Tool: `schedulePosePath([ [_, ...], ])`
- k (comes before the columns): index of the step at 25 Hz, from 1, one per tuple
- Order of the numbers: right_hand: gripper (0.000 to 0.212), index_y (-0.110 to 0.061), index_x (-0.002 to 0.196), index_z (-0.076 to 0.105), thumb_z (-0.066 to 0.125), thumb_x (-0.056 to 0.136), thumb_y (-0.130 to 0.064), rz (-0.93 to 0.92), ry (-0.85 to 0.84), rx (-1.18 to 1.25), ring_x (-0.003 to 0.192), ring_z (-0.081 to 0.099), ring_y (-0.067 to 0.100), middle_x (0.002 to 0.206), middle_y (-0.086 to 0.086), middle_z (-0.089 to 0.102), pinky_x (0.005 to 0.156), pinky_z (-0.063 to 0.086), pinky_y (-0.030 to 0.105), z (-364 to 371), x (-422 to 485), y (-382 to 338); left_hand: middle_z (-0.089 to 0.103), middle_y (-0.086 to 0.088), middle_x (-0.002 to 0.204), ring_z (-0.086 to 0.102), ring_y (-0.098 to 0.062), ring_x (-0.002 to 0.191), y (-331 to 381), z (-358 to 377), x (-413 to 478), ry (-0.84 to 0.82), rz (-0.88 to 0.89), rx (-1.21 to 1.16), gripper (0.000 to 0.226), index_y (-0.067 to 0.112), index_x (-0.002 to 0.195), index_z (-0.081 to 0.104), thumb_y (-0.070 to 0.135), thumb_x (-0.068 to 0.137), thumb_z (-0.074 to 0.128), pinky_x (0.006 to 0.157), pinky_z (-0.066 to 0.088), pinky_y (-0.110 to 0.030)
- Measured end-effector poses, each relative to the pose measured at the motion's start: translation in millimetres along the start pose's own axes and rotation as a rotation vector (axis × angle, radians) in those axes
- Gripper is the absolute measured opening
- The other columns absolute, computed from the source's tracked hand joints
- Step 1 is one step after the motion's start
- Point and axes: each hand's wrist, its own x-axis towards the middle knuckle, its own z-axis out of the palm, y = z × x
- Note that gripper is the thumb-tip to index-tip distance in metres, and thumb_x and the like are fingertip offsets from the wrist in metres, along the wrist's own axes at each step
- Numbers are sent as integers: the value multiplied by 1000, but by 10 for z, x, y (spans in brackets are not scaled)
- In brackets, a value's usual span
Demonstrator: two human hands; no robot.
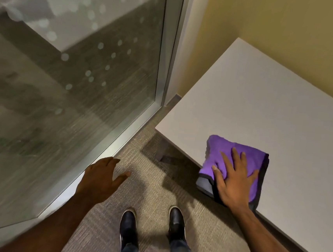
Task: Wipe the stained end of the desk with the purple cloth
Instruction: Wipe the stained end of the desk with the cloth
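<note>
Two dark shoes (pixel 152 226) stand on ribbed grey-beige carpet (pixel 151 187) at the bottom centre, below jeans-clad legs. Left hand (pixel 99 178) hangs over the carpet, touching nothing, its grip loosely spread. Right hand (pixel 233 179) lies flat, fingers fanned, pressing the cloth (pixel 216 149) onto the bench (pixel 275 108); nothing is pinched. Cloth: purple, fleecy, folded, with a dark hem and a grey underside; it sits at the bench's front edge, near the left front corner, one fold hanging over that edge. Bench: smooth, matte, pale grey, rectangular, its far edge against a yellow wall (pixel 283 25). No stain can be made out. Glass panel (pixel 65 65), dotted with frosted spots and set in a metal frame, stands left of the bench across a strip of carpet.
</note>
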Motion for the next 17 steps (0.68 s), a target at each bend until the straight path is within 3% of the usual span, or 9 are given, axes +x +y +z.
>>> schedulePosePath([
  [5, 55, -39, 148, 36, 32, 98, -60, 57, -56, -21, 153, 5, 28, 165, -1, 18, 111, -2, 76, 77, 806, -540, 46, -3, 150, 40, -20, 139, 47, -78, 67, 10, 0, -8, 79, 21, 143, 41, 75, 87, 28, 112, 32, -49],
  [13, 59, -36, 150, 33, 27, 98, -63, -150, -157, -84, 153, 3, 26, 166, -7, 11, 109, -4, 76, 201, 2148, -1205, 45, -1, 150, 39, -19, 139, -105, -10, 22, 12, -45, -27, 80, 25, 146, 37, 77, 86, 27, 114, 31, -48],
  [17, 54, -29, 140, 49, 32, 98, -58, -227, -231, -177, 152, 8, 27, 158, -3, 34, 108, 1, 79, 202, 2545, -1447, 46, 1, 149, 41, -18, 138, -172, 46, 10, -7, -52, -14, 78, 26, 148, 33, 75, 87, 29, 115, 31, -48],
])
